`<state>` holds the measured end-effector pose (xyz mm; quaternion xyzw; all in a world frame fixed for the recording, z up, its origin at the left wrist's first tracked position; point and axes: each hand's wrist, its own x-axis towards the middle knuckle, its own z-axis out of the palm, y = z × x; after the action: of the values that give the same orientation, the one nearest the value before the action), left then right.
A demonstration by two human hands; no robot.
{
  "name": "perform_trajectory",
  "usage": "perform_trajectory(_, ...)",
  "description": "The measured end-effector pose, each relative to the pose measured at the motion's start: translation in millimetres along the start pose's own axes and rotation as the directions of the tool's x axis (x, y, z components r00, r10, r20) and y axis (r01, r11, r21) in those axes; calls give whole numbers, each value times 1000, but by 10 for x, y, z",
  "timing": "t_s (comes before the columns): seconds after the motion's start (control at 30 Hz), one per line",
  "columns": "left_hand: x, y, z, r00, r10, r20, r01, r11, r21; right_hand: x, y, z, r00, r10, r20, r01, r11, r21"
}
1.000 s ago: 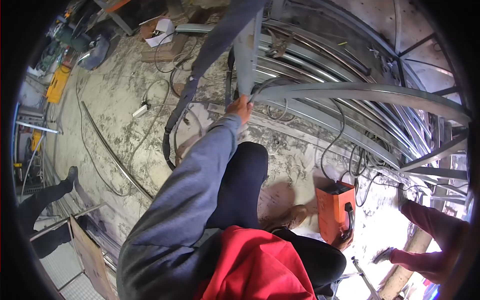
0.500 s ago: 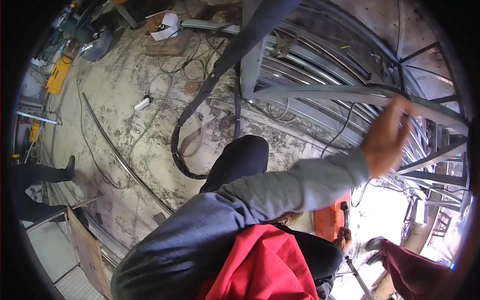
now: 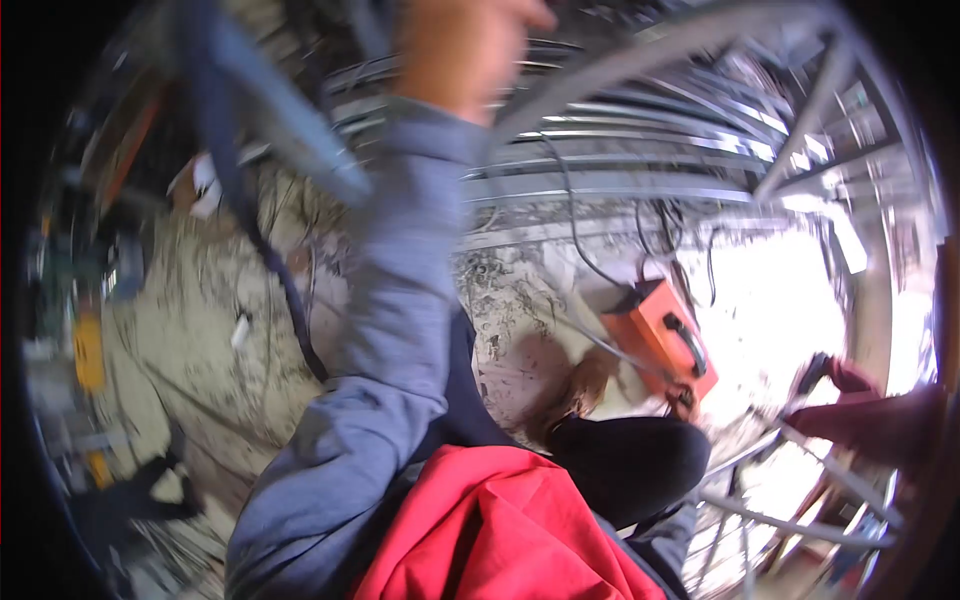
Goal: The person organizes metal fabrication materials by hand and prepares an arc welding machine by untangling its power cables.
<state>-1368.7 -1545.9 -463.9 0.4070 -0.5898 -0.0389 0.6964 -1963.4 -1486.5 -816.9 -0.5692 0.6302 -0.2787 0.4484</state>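
My left hand (image 3: 465, 50), smeared by motion, is raised at the top edge of the view. It overlaps the grey metal frame (image 3: 600, 60) there; its grey sleeve crosses the middle of the view. My right hand (image 3: 683, 402) is small and low beyond my right knee, right at the near end of an orange box-shaped machine (image 3: 645, 325) with a black carry handle (image 3: 686, 343). The right fingers look curled, and I cannot tell what is in them. A dark cable (image 3: 572, 215) runs to the machine's far end.
Long metal profiles (image 3: 640, 185) lie stacked behind the frame. A dark wrapped cable (image 3: 265, 240) hangs at the left. Metal bars (image 3: 800, 525) and another person's leg in dark red trousers (image 3: 865, 420) are at the right. A yellow case (image 3: 88, 355) stands far left.
My left hand has swung from the right to the upper middle of the view. The view has turned, so the orange machine shows more fully. My right hand stays beside it.
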Motion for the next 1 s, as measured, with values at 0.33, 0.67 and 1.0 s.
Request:
perform_trajectory(0.33, 1096, 715, 193, 825, -123, 551, -178, 870, 460, -299, -477, 137, 972, 168, 162, -158, 985, -72)
perform_trajectory(0.67, 660, -1794, -86, 705, -55, 707, -478, 700, 531, -280, -264, 156, 964, 210, 161, -206, 978, -40)
perform_trajectory(1.0, -856, -1837, -63, 502, -849, 164, 864, 481, -153, -327, -370, 128, 945, 281, 169, -269, 959, -91)
